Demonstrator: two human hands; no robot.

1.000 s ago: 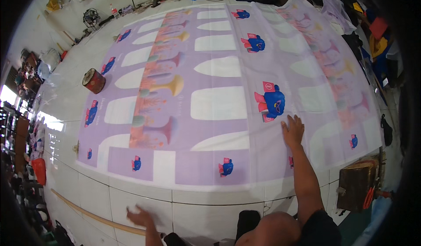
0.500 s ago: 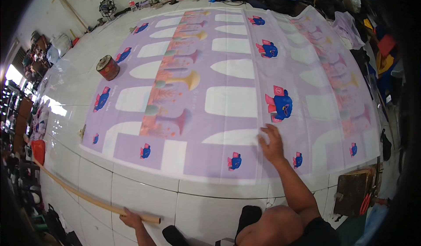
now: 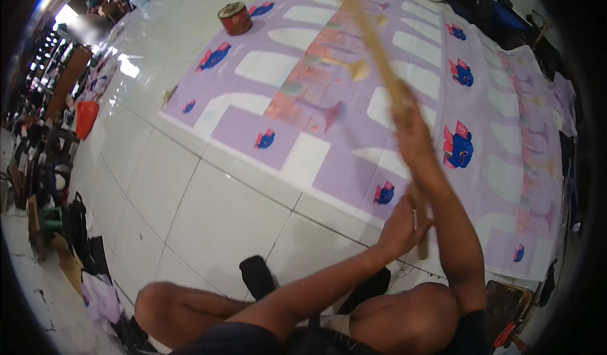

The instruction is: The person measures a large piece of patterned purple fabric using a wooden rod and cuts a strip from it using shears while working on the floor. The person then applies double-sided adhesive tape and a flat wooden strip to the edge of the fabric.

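Note:
A long tan tube slants up from near my body and over a large printed sheet on the floor. My right hand is wrapped round its middle part, slightly blurred by motion. Close to its near end, my left hand grips the tube. The sheet is lilac with white arch shapes, an orange-pink patterned band and small blue figures. Folds run along its right part. On the sheet's far left edge stands a round red-brown tin.
White floor tiles lie between my legs and the sheet. A red bag and mixed clutter line the left side. Dark bundles sit along the far right. A brown box stands beside my right knee.
The tube has swung from the left floor up over the sheet. My right hand has left the sheet and taken hold of it too. The view has shifted left.

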